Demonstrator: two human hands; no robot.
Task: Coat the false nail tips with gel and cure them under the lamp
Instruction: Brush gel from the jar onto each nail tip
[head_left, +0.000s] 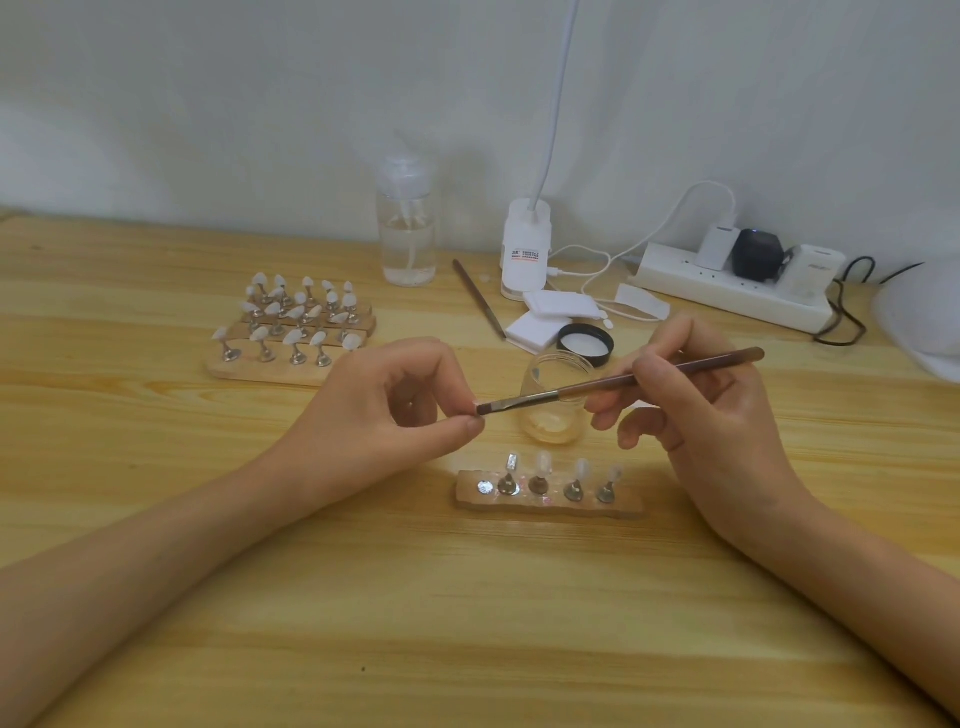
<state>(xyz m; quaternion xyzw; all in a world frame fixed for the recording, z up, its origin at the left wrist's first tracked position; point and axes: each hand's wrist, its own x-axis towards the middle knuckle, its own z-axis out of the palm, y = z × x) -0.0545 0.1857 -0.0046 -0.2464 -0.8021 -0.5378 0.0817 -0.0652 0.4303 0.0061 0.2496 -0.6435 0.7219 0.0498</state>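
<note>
The right hand (696, 395) pinches the brush (613, 383) above the counter (467, 623), its long axis near level, bristles pointing left. They meet a barely visible tip (475, 402) pinched by the left hand (395, 410)

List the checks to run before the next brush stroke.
1. Right hand grips the brush: ok.
2. Bristles meet the small piece that the left hand pinches: ok.
3. Whether that piece is a nail tip: cannot tell, the fingers hide it.
4. Gel jar open, lid lying behind it: ok.
5. Gel load on the bristles: cannot tell.
6. Free slot at the left end of the near stand: ok.
</note>
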